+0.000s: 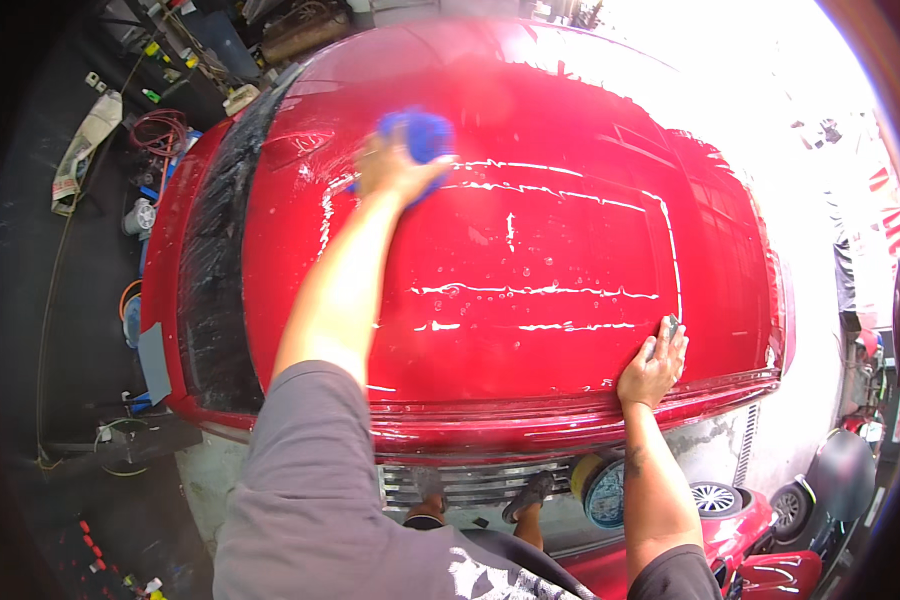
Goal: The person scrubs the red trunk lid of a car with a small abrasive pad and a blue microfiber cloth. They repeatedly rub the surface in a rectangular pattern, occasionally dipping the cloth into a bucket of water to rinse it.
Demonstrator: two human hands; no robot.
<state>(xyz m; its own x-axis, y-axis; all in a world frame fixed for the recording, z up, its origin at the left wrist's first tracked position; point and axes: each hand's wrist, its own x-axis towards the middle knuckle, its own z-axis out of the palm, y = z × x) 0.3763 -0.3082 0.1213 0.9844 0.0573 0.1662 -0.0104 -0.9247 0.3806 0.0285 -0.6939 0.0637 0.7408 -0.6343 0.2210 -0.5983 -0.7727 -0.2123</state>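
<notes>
A wet red car roof (530, 370) spreads out in front of me, streaked with white lines of suds and scattered with bubbles. Toward the far left of the roof, my left hand (395, 172) presses on a blue cloth (428, 135). Motion smears both, and whether it is a cloth or a sponge is hard to tell. At the near right edge of the roof, my right hand (653, 370) lies palm down. A small grey pad (674, 325) shows at its fingertips and is mostly covered by the fingers.
The windscreen (215, 250) lies to the left. Below the near roof edge stands a round bucket (604, 495) by my feet, on a floor with a metal grate (470, 488). Another red vehicle (670, 545) is behind at lower right. Hoses (160, 130) hang by the left wall.
</notes>
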